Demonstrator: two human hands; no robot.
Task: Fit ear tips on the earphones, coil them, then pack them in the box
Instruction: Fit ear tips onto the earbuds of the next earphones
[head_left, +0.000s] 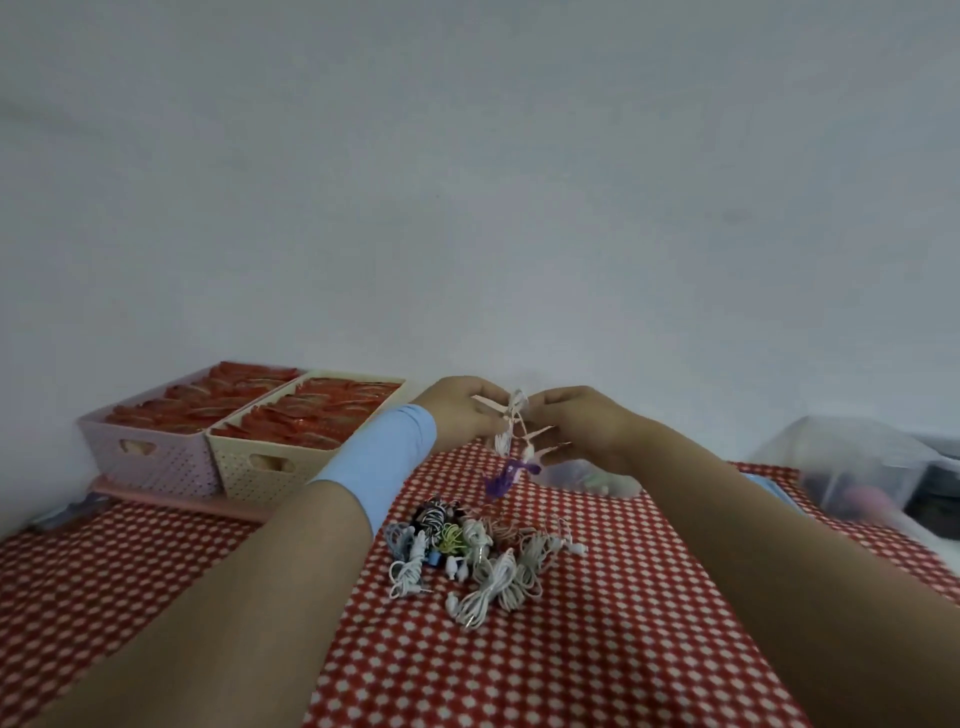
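Over the tabletop (623, 649), at twelve o'clock from the pile of earphones (478, 561), the left hand (457, 410) and right hand (576, 426) are raised close together, curled fingers (548, 429) pinching a white earphone cord (511, 431) that looks light, limp and tangle-prone, probably best held across its loops.

Both forearms (234, 597) stretch forward above the table (623, 649); left hand (457, 410) and right hand (576, 426) raised, nearly touching, fingers curled, pinching earphones (511, 431) between them.
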